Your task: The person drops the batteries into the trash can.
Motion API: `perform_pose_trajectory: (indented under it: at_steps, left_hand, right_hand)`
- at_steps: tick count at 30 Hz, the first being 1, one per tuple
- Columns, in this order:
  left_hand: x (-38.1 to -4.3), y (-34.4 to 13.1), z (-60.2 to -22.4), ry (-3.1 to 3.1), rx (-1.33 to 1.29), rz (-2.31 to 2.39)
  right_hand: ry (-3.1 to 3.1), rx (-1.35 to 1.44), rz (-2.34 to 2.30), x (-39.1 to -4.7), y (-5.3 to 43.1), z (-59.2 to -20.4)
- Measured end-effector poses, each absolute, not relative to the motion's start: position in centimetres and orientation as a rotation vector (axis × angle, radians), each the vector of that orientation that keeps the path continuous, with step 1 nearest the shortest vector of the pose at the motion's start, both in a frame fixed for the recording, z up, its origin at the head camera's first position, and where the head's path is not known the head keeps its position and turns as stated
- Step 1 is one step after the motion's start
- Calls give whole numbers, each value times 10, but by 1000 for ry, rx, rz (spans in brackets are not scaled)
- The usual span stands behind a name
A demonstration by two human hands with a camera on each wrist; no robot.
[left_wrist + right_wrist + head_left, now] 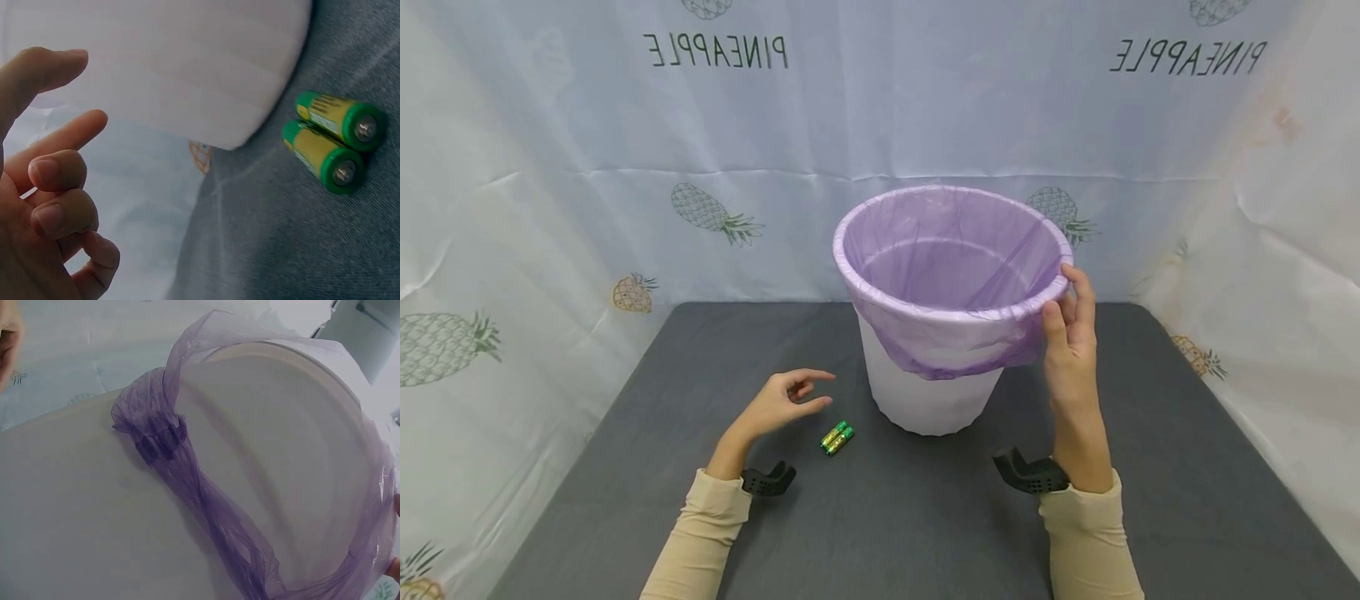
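Observation:
A white trash bin [928, 400] stands on the table, lined with a purple plastic bag [940, 358] folded over its rim. My right hand [1075, 342] grips the rim at the right, thumb on the outside; in the right wrist view only its fingertips [395, 567] show at the right edge. Left of the bin, my left hand [786, 402] holds nothing, with thumb and index finger apart and the other fingers bent. Two green and gold batteries [837, 437] lie side by side on the table just below and right of that hand.
The dark grey table cloth [880, 533] reaches back to a white curtain [790, 125] printed with pineapples, which also hangs at both sides. In the right wrist view, a bunched part of the bag [159, 440] hangs outside the bin.

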State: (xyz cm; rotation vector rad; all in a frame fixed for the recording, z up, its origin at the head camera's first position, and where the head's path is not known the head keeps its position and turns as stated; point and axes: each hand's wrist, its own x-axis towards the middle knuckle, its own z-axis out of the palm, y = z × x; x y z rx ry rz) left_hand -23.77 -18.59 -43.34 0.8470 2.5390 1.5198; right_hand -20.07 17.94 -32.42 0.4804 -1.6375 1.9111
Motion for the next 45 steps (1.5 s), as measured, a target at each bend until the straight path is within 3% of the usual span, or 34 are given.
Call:
perform_pose_trajectory:
  at_steps: [16,45]
  left_hand:
    - [-245,-194,-447,2447,776,1304]
    - [-247,-187,-462,2289,980,984]
  right_hand:
    - [-1623,512,1914,-201,180,-325]
    - [-1630,503,1906,-201,179,-324]
